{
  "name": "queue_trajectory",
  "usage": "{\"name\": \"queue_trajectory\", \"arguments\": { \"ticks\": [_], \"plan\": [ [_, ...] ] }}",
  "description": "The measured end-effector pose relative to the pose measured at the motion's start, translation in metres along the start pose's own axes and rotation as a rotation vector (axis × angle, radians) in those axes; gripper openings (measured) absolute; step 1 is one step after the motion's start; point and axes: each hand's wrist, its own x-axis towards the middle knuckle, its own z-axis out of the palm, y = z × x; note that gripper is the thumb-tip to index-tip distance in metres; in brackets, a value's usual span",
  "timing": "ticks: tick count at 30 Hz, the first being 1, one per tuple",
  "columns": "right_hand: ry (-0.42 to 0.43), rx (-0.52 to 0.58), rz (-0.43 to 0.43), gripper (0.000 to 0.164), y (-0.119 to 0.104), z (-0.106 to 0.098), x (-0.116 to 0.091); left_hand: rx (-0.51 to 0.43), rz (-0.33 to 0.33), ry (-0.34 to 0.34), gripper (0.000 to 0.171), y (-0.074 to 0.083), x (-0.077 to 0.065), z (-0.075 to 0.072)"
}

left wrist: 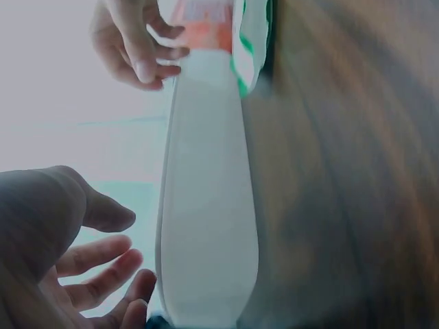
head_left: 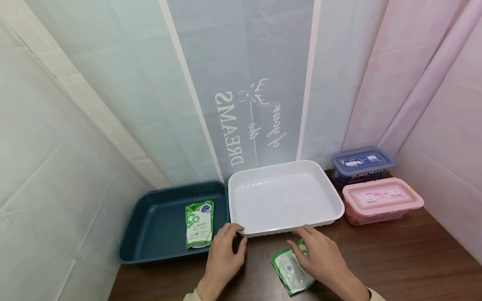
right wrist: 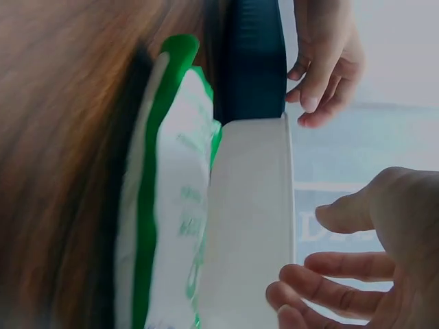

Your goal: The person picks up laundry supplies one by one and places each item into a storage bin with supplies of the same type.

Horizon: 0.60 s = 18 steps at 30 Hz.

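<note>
A white rectangular tray (head_left: 286, 196) stands in the middle of the table against the back curtain. My left hand (head_left: 226, 253) is at its front left corner, fingers loosely bent and thumb apart, holding nothing. Over the front edge, further right, hovers my right hand (head_left: 320, 255), also with fingers spread and nothing in its grasp. Below and partly hidden by that hand lies a green and white pouch (head_left: 293, 271) on the table; the right wrist view shows the pouch (right wrist: 180, 205) beside the tray's wall. Whether fingertips touch the rim I cannot tell.
Left of the white tray, a dark teal tray (head_left: 162, 225) holds another green and white pouch (head_left: 199, 223). At the right stand a blue lidded box (head_left: 361, 163) and a pink lidded box (head_left: 382, 198). Curtains (head_left: 263, 83) close off the back and sides of the wooden table (head_left: 376, 251).
</note>
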Motion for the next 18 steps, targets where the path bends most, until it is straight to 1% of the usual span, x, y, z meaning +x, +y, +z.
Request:
{"name": "queue_trajectory", "arguments": {
  "ticks": [2, 5, 8, 11, 13, 16, 18],
  "plan": [
    [-0.032, 0.005, 0.041, 0.02, 0.006, -0.002, -0.003, 0.011, 0.038, -0.012, 0.021, 0.006, -0.003, 0.004],
    [-0.08, -0.008, 0.089, 0.025, 0.016, -0.005, -0.008, -0.011, 0.087, -0.048, 0.019, 0.014, -0.008, 0.01],
    [-0.134, -0.052, 0.109, 0.036, 0.025, -0.006, -0.013, -0.064, 0.093, -0.126, 0.02, 0.019, -0.011, 0.015],
    [-0.201, -0.084, 0.115, 0.047, 0.033, -0.005, -0.017, -0.105, 0.06, -0.249, 0.023, 0.022, -0.014, 0.018],
    [-0.244, -0.084, 0.114, 0.053, 0.036, -0.004, -0.019, -0.11, 0.032, -0.35, 0.028, 0.022, -0.016, 0.02],
    [-0.284, -0.076, 0.118, 0.054, 0.039, -0.001, -0.023, -0.102, -0.016, -0.507, 0.038, 0.023, -0.019, 0.024],
    [-0.297, -0.077, 0.111, 0.054, 0.04, 0.001, -0.024, -0.095, -0.042, -0.587, 0.044, 0.023, -0.02, 0.026]
  ]
}}
